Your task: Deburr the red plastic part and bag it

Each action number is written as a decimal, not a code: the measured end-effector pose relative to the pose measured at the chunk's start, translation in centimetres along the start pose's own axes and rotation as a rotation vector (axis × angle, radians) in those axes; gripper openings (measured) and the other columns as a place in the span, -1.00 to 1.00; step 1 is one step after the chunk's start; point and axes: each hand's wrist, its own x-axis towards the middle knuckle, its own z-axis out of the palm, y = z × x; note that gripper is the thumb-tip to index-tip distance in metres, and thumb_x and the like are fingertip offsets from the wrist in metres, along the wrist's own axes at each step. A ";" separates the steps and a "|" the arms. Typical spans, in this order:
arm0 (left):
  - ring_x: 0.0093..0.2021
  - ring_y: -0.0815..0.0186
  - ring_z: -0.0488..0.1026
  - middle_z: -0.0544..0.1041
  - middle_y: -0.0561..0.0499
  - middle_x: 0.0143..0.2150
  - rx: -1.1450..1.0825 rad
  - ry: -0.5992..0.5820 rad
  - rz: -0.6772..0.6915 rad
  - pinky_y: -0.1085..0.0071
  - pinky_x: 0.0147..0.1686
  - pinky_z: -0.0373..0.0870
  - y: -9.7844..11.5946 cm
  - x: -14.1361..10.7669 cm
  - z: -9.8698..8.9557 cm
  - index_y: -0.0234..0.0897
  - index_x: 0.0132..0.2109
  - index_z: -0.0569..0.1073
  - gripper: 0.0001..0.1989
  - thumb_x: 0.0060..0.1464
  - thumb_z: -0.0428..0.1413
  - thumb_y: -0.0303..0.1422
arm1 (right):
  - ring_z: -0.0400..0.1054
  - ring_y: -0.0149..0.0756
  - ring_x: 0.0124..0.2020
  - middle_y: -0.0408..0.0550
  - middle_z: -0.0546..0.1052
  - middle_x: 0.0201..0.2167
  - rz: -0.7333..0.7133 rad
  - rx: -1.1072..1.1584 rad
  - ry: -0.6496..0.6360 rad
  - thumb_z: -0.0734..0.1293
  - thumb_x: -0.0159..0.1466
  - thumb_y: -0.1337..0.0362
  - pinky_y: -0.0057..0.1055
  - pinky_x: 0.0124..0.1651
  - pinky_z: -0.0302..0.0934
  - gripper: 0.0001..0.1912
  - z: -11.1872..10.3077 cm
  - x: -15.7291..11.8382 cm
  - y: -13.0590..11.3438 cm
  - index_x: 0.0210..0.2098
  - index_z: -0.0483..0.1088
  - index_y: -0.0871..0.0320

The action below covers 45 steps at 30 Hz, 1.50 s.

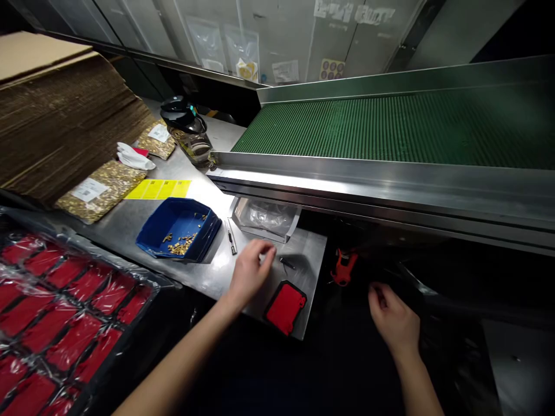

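Observation:
My left hand [254,271] hovers over the metal table, fingers curled in and thumb close to the index finger. Whatever it may hold is too small or hidden to see. Just right of it lies a small dark tool [287,263], and below that a red part in a black frame [284,309]. My right hand [394,320] is off the table's right side, fingers closed together; their contents are hidden. To its upper left is a red-orange object with black parts [344,267], perhaps a tool. A blue bin [150,228] with small brass-coloured pieces stands left of my left hand.
A green ribbed conveyor [347,130] with a metal rail [368,182] runs across the back. A grey tray [280,236] holds clear plastic. Plastic-covered red parts [60,341] fill a crate at left. Stacked cardboard [65,121], bags of brass pieces [110,179] and yellow labels [160,189] lie behind.

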 end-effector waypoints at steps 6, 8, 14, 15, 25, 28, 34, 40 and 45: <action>0.05 0.04 0.46 0.58 -0.14 -0.09 0.026 0.076 0.074 0.14 0.15 0.33 -2.1 10.3 0.5 -0.24 -0.13 0.58 -0.80 0.16 0.24 -0.25 | 0.54 -0.21 -0.38 -0.06 0.66 -0.32 -0.035 0.024 -0.053 0.20 0.43 0.09 -0.38 -0.39 0.16 -0.67 0.0 0.8 -0.6 -0.10 0.56 0.06; 0.00 0.06 0.48 0.60 -0.12 -0.15 0.018 0.063 0.055 0.10 0.13 0.36 -2.7 11.9 0.9 -0.28 -0.18 0.59 -0.84 0.16 0.23 -0.28 | 0.54 -0.22 -0.37 -0.07 0.66 -0.33 -0.040 0.033 -0.065 0.19 0.44 0.10 -0.39 -0.38 0.16 -0.67 0.0 0.7 -0.7 -0.11 0.55 0.06; -0.10 0.17 0.54 0.62 -0.13 -0.09 -0.060 0.075 -0.031 0.14 0.00 0.44 -3.7 12.3 0.4 -0.34 -0.07 0.56 -0.72 0.30 0.12 -0.21 | 0.52 -0.21 -0.39 -0.08 0.65 -0.35 0.012 0.029 -0.064 0.19 0.43 0.09 -0.38 -0.39 0.15 -0.68 0.0 0.6 -0.5 -0.10 0.54 0.05; -0.10 0.17 0.54 0.62 -0.14 -0.09 -0.071 0.073 -0.035 0.15 0.00 0.44 -3.6 12.2 0.2 -0.34 -0.08 0.56 -0.73 0.30 0.12 -0.21 | 0.53 -0.20 -0.39 -0.07 0.65 -0.35 0.018 0.027 -0.064 0.19 0.43 0.09 -0.38 -0.39 0.15 -0.68 0.0 0.6 -0.5 -0.10 0.54 0.05; -0.37 0.23 0.46 0.53 0.02 -0.39 -0.181 0.104 -0.046 0.33 -0.30 0.36 -3.0 10.6 -1.0 -0.27 -0.19 0.52 -0.70 0.29 0.00 -0.18 | 0.51 -0.19 -0.40 -0.03 0.64 -0.36 0.013 0.032 -0.093 0.18 0.41 0.10 -0.38 -0.41 0.12 -0.65 -0.2 1.2 -1.7 -0.11 0.55 0.07; -0.29 0.23 0.46 0.52 0.01 -0.33 -0.186 0.160 0.013 0.33 -0.21 0.36 -2.3 8.6 -1.5 -0.26 -0.18 0.49 -0.74 0.32 0.00 -0.20 | 0.51 -0.19 -0.41 -0.04 0.64 -0.37 0.025 0.048 -0.095 0.19 0.41 0.11 -0.38 -0.40 0.12 -0.67 -0.3 1.3 -2.1 -0.12 0.55 0.07; -0.09 0.17 0.47 0.53 -0.06 -0.16 -0.222 0.225 0.139 0.28 0.00 0.36 -0.8 3.5 -2.5 -0.21 -0.15 0.44 -0.79 0.37 -0.02 -0.23 | 0.50 -0.17 -0.42 -0.06 0.61 -0.40 0.080 0.160 -0.058 0.26 0.39 0.07 -0.34 -0.35 0.23 -0.71 -1.3 1.0 -3.0 -0.16 0.55 0.09; -0.19 0.21 0.48 0.53 -0.03 -0.24 -0.280 0.150 0.169 0.31 -0.11 0.41 2.3 -2.9 -2.8 -0.20 -0.21 0.46 -0.82 0.38 0.03 -0.28 | 0.55 -0.15 -0.10 0.05 0.62 -0.10 0.015 0.551 -0.157 0.25 0.43 -0.03 -0.31 0.00 0.42 -0.62 -4.3 -2.4 -11.6 0.00 0.48 0.10; -0.20 0.21 0.55 0.64 -0.07 -0.20 -0.628 -0.270 0.039 0.33 -0.14 0.47 5.2 -7.4 -1.2 -0.24 -0.16 0.61 -0.82 0.32 0.13 -0.31 | 0.40 0.00 0.24 0.10 0.49 0.23 -0.051 0.976 -0.532 0.42 0.28 -0.15 -0.19 0.28 0.31 -0.29 -5.4 -4.0 -18.2 0.30 0.33 0.04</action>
